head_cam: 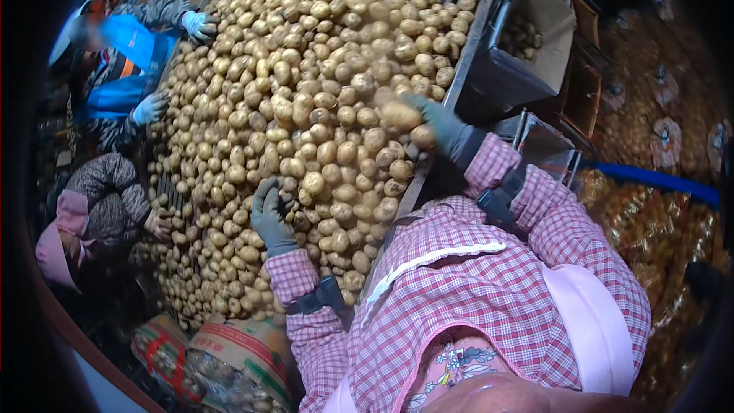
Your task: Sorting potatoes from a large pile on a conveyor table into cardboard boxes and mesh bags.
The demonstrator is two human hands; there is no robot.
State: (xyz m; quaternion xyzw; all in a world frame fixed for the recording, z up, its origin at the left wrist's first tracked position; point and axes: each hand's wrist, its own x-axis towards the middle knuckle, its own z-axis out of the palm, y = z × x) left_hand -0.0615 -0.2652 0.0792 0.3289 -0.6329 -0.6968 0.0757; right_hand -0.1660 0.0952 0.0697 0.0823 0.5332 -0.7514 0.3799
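A broad heap of potatoes (321, 126) covers the sorting table in front of me. My left hand (272, 218), in a grey-green glove, rests low over the near part of the heap, fingers raised and apart; a small dark potato lies beside its fingers, and whether it touches them I cannot tell. At the table's right edge my right hand (433, 123), gloved alike, is blurred. Its fingers are around a potato (400, 115), and a second potato (422, 136) lies against its palm side.
The metal table rim (467, 63) runs along the right. Beyond it stand a lined bin (530, 40) with potatoes and a smaller bin (542, 143). Two co-workers reach in from the left, one with white gloves (198, 26). Filled potato sacks (241, 355) stand at the lower left, net sacks (648, 229) at right.
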